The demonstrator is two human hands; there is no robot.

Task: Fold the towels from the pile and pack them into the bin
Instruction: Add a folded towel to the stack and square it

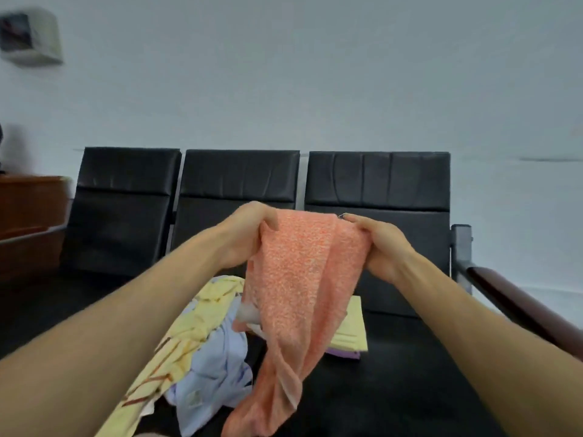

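An orange towel [293,298] hangs in the air in front of me, held up by its top edge. My left hand [246,234] grips the towel's left upper corner. My right hand [383,244] pinches the right upper corner. The towel's lower end droops down to the black bench seat [403,373]. Beneath it lies a loose pile: a yellow towel [186,329] and a pale blue towel [214,367]. A folded yellow towel [351,335] sits on a folded purple one [344,353] to the right. No bin is in view.
Three black padded backrests [239,184] stand behind the seat against a pale wall. A dark wooden armrest [520,304] on a grey post borders the right side. A brown wooden cabinet [28,209] stands at the far left.
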